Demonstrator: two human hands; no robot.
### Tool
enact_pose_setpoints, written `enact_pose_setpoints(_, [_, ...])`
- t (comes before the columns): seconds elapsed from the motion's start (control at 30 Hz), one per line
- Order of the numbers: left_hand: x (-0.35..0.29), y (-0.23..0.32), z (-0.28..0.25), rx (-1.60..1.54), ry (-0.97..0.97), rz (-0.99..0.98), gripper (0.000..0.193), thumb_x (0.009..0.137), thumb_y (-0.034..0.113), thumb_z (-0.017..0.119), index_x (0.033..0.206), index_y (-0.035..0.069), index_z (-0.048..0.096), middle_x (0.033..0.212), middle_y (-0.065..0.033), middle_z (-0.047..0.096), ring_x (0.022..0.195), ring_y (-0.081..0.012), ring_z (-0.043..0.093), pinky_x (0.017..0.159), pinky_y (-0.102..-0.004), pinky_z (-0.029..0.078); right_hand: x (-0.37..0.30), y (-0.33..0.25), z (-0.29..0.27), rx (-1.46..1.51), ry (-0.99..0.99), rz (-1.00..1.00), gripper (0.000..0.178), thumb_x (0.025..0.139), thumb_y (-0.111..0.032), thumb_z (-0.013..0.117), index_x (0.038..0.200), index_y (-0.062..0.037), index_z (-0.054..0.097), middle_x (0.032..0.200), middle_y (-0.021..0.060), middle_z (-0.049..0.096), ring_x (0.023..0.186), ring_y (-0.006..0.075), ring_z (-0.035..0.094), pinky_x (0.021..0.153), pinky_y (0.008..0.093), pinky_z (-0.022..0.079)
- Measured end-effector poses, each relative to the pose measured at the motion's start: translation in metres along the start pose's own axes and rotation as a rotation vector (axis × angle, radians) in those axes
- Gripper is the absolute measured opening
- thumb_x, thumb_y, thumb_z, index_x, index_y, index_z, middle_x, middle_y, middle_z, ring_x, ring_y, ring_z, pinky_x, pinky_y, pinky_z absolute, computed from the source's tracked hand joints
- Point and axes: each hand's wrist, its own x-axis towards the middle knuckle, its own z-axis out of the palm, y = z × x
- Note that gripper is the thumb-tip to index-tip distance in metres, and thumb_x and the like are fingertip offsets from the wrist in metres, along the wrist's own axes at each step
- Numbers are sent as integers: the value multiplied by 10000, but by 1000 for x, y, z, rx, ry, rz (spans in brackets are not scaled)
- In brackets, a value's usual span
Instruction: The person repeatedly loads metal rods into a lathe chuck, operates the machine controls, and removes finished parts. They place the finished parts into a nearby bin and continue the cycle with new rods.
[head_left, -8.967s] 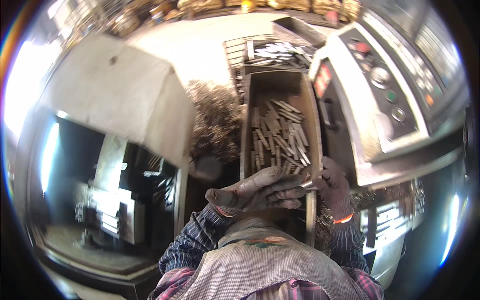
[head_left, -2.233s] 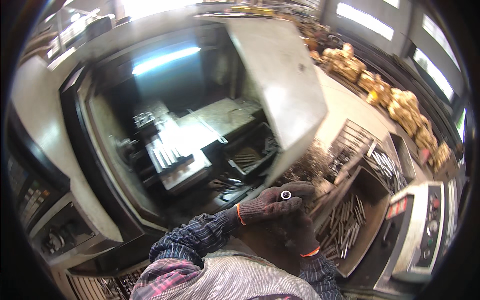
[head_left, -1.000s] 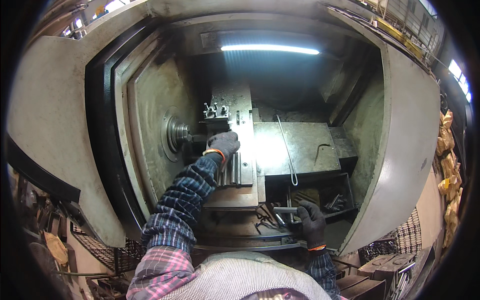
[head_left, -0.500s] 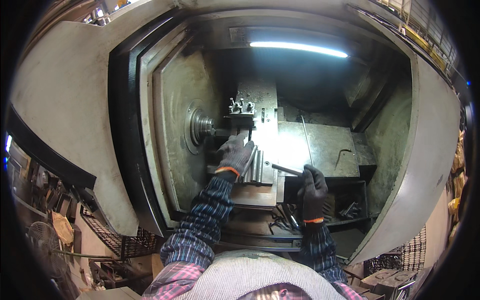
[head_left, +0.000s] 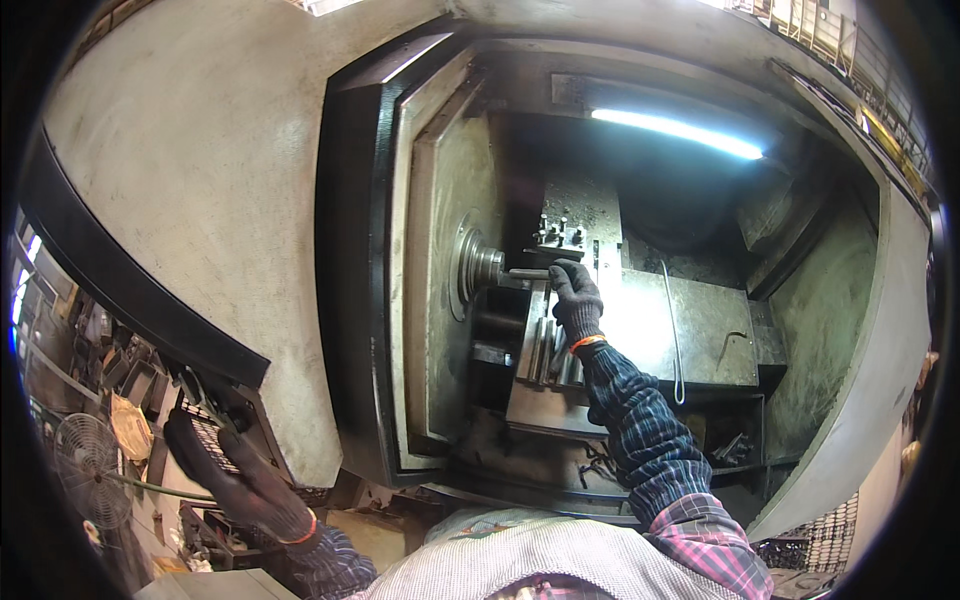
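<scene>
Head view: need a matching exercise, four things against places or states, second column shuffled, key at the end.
Column 1
1. right hand
2. left hand
3. light tube
4. fan

Column 2
A. lit, high inside the machine
B. round and caged, near the picture's left edge
C. holding a metal bar by the chuck
D. gloved, outside the machine's opening

Pairs: 1-C, 2-D, 3-A, 4-B

The rod looks smooth metal, the gloves matt knit cloth, the chuck shiny metal.
</scene>
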Motion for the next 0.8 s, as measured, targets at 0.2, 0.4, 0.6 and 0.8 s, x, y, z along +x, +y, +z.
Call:
enact_pose_setpoints(0.2, [-12,-36,31,-382,-149,-264,526,1079,266,471,1507,-37,442,1479,-196,548,1299,-280,584,1091,-380,470,15,-8,17,31,-32,77,309,995,-336,675,1167,-81,705,967,94,743,818,175,681,756,328,540])
enact_pose_setpoints(0.4, [-14,-24,31,-513,-52,-418,530,1073,258,467,1503,-52,435,1461,-222,551,1298,-307,587,1068,-397,486,48,22,9,33,-177,128,265,933,-229,679,1150,-78,700,882,80,720,736,178,662,627,335,534])
enact_pose_setpoints(0.6, [-16,-18,32,-456,-6,-460,493,1064,238,500,1494,-4,480,1431,-199,581,1258,-287,613,1011,-380,505,88,27,-18,-861,-642,-528,615,785,28,538,1393,-61,523,906,218,681,893,437,668,782,507,531])
enact_pose_setpoints(0.8, [-19,-29,29,-15,-57,-73,487,1060,243,522,1479,-5,504,1452,-187,566,1273,-287,604,1008,-382,519,64,2,-26,-769,-770,-379,480,980,-324,655,1309,11,557,1072,296,694,1013,480,663,848,509,535])
